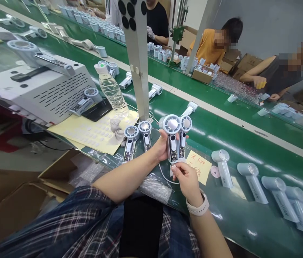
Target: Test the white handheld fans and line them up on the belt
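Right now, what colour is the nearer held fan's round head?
The fan head is pale blue, silvery in the centre; head view.

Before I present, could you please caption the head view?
Left hand holds two handheld fans; right hand at their lower ends.

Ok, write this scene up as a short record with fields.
Left hand: holds two fans side by side
Right hand: at the lower end of the handles; watch on the wrist
Fan state: handles uncovered, inner parts showing
Left of hands: two more fans, bottle, post
Right of hands: yellow note with red writing, including "APP"; row of fans
Far side: people, one in an orange top
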{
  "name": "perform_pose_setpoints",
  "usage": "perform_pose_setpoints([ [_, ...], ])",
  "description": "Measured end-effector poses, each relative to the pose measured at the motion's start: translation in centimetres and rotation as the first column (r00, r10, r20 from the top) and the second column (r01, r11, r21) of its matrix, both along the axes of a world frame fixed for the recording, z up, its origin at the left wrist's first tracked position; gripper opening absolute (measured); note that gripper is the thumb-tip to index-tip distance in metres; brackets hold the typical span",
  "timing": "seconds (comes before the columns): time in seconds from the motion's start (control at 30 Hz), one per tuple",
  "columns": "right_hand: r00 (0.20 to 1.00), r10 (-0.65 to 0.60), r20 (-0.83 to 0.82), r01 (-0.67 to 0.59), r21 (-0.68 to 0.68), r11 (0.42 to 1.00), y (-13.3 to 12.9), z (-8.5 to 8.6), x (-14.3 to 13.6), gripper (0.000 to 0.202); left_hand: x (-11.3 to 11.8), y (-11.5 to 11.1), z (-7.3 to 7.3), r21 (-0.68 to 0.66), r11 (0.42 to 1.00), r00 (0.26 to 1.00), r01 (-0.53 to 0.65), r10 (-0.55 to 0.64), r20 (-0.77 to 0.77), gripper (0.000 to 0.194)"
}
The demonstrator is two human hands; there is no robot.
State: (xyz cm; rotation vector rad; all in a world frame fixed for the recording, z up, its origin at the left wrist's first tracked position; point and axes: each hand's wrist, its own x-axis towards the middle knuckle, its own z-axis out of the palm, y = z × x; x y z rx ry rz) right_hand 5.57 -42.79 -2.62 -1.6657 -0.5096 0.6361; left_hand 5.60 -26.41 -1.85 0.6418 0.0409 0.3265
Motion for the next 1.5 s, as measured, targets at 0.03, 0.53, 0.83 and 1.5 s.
perform_pose_setpoints([
  [0.03,1.0,-0.003,-0.003,0.003,-0.001,1.0,0.0,-0.1,-0.1,0.036,0.0,-0.1,0.0,0.002,1.0,1.0,-0.005,0.005,-0.003,0.078],
  [0.53,0.962,-0.072,0.265,0.037,0.135,0.99,0.8,-0.8,-0.5,0.042,-0.2,-0.4,0.5,-0.086,0.988,0.991,-0.127,0.124,-0.046,0.078],
  [0.83,0.968,-0.207,-0.142,0.234,0.208,0.95,0.6,-2.0,-0.4,0.053,-0.5,-1.3,0.1,0.069,0.994,0.995,-0.09,0.087,0.047,0.079],
  [1.5,0.972,-0.19,0.138,0.166,0.169,0.972,-4.1,-0.1,3.1,0.046,-1.4,-1.4,-0.5,0.524,0.834,0.977,0.172,-0.212,0.018,0.052],
])
